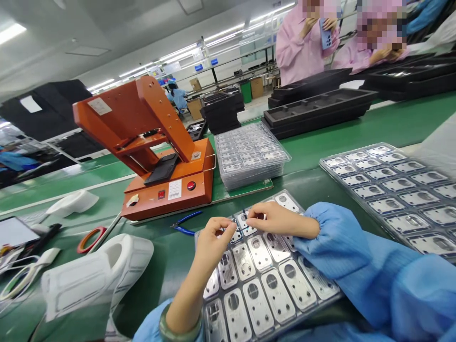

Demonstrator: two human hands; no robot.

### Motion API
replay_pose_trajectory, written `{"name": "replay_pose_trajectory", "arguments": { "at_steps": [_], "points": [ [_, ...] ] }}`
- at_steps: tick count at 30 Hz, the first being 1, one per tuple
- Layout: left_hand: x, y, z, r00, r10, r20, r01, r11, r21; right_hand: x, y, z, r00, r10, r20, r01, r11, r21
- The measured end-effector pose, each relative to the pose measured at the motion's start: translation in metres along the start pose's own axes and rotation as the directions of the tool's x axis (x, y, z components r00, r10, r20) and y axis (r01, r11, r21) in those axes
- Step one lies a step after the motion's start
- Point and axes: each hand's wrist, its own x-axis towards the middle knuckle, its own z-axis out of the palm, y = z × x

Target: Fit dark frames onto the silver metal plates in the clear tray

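A clear plastic tray lies tilted in front of me, its pockets filled with silvery rounded metal plates that have a round window and small holes. My left hand is over the tray's far left part, thumb and fingers pinched together; what lies between them is too small to make out. Opposite it, my right hand reaches in with fingers closed in a pinch. A small thin dark strip stands at its fingertips, above a plate in the far row. The fingertips of both hands are close together but apart.
Behind the tray stand an orange press machine and a stack of clear trays. Blue-handled cutters, a tape roll and a white film roll lie left. Another filled tray is right. Two people in pink stand beyond black trays.
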Motion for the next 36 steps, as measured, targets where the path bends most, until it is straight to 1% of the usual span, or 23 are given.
{"name": "replay_pose_trajectory", "arguments": {
  "at_steps": [2, 4, 6, 7, 9, 11, 12, 15, 20, 23, 25, 30, 32, 36],
  "points": [
    [0.009, -0.005, 0.01, 1.0, 0.024, 0.01, -0.024, 0.999, 0.024, 0.001, 0.013, 0.001, 0.999, 0.038, 0.005, -0.039, 0.999, 0.025],
    [0.013, -0.012, 0.017, 0.997, 0.079, -0.004, -0.079, 0.995, 0.063, 0.003, 0.024, 0.004, 0.998, 0.067, -0.012, -0.067, 0.996, 0.053],
    [0.015, -0.02, 0.021, 0.988, 0.15, -0.023, -0.147, 0.985, 0.096, 0.005, 0.031, 0.009, 0.995, 0.085, -0.046, -0.083, 0.995, 0.055],
    [0.016, -0.025, 0.021, 0.986, 0.164, -0.026, -0.161, 0.982, 0.101, 0.006, 0.033, 0.011, 0.993, 0.093, -0.066, -0.09, 0.995, 0.052],
    [0.018, -0.035, 0.021, 0.986, 0.167, -0.021, -0.163, 0.98, 0.113, 0.009, 0.036, 0.013, 0.991, 0.097, -0.089, -0.094, 0.995, 0.041],
    [0.021, -0.043, 0.021, 0.987, 0.158, -0.026, -0.155, 0.984, 0.088, 0.012, 0.037, 0.014, 0.991, 0.096, -0.097, -0.094, 0.995, 0.029],
    [0.022, -0.046, 0.021, 0.985, 0.165, -0.053, -0.161, 0.984, 0.072, 0.013, 0.037, 0.014, 0.99, 0.097, -0.098, -0.095, 0.995, 0.024],
    [0.02, -0.046, 0.021, 0.98, 0.175, -0.098, -0.17, 0.984, 0.051, 0.013, 0.037, 0.015, 0.99, 0.099, -0.097, -0.098, 0.995, 0.018],
    [0.015, -0.041, 0.022, 0.976, 0.186, -0.111, -0.181, 0.982, 0.05, 0.01, 0.037, 0.016, 0.991, 0.1, -0.086, -0.098, 0.995, 0.03],
    [0.015, -0.041, 0.022, 0.981, 0.161, -0.11, -0.155, 0.986, 0.06, 0.009, 0.035, 0.016, 0.991, 0.102, -0.083, -0.1, 0.995, 0.028],
    [0.015, -0.041, 0.021, 0.984, 0.146, -0.103, -0.139, 0.988, 0.07, 0.008, 0.034, 0.016, 0.992, 0.08, -0.101, -0.079, 0.997, 0.019],
    [0.014, -0.042, 0.02, 0.986, 0.138, -0.096, -0.127, 0.986, 0.11, 0.006, 0.031, 0.017, 0.986, -0.018, -0.167, 0.015, 1.0, -0.024],
    [0.014, -0.044, 0.021, 0.981, 0.159, -0.11, -0.146, 0.982, 0.117, 0.005, 0.029, 0.017, 0.986, -0.021, -0.165, 0.014, 0.999, -0.04],
    [0.015, -0.052, 0.022, 0.969, 0.225, -0.105, -0.214, 0.971, 0.107, 0.005, 0.027, 0.018, 0.994, 0.005, -0.114, -0.012, 0.998, -0.06]
  ]
}}
